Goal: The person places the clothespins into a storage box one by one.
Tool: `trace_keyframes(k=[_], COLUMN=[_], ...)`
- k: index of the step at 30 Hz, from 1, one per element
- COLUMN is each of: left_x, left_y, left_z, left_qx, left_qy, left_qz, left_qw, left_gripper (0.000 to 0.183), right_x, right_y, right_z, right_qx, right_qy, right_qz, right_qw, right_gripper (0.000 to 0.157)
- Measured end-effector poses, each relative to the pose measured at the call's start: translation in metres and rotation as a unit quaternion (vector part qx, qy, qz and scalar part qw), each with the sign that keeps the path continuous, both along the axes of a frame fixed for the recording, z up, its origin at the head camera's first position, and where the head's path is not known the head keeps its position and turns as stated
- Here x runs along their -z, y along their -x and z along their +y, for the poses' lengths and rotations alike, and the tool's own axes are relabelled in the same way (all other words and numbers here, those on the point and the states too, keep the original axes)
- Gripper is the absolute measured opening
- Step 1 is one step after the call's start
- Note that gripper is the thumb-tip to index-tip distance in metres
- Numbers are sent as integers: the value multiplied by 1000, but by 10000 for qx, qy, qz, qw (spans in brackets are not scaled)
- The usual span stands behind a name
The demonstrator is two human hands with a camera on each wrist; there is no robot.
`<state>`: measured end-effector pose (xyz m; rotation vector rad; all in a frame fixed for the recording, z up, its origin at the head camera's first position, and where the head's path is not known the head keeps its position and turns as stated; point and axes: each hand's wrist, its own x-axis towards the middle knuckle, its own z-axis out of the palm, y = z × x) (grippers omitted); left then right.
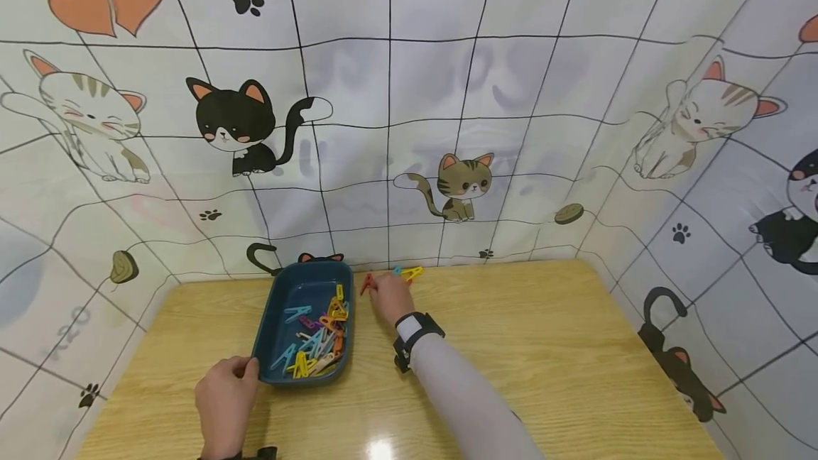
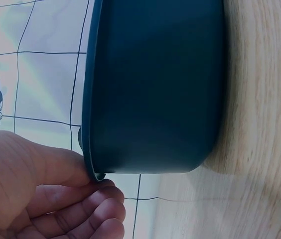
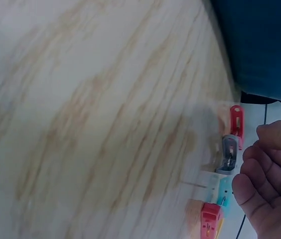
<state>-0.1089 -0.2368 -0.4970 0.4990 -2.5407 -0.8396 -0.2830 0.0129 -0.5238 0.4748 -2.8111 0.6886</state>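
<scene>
At the near left corner of a dark blue plastic tray (image 1: 271, 318), my left hand (image 1: 226, 396) pinches the rim between thumb and fingers. The left wrist view shows the thumb on top of the rim and the other fingers curled below. Several clothespins in yellow, blue, orange and purple lie in the tray. My right hand (image 1: 391, 297) is at the table's back edge, fingers bent, right beside a grey clothespin (image 3: 229, 154). Around it stand a red clothespin (image 1: 366, 282), a light blue one (image 3: 224, 189) and a yellow one (image 1: 412, 273). I cannot tell whether the right fingertips hold a clothespin.
The wooden table (image 1: 511, 346) meets a white cloth (image 1: 422, 91) with a grid and cartoon cats at its back edge. The tray stands left of the right hand. Another red clothespin (image 3: 210, 219) is at the row's far end from the tray.
</scene>
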Motion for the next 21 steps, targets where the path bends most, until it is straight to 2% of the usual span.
trace_keyframes(k=[5, 16, 21], left_x=[1, -3, -2], left_y=[0, 0, -1], left_z=[1, 2, 2], left_qx=[25, -136, -79], left_qy=[22, -60, -109], left_qz=[63, -58, -157], left_qw=[10000, 9999, 9998], left_gripper=[15, 16, 16], right_x=[4, 1, 2], right_y=[2, 5, 7], right_z=[-1, -4, -6], right_qx=[82, 136, 186], right_qy=[-285, -515, -770], right_qz=[94, 41, 81], right_qw=[9995, 9986, 9968], right_gripper=[11, 15, 16])
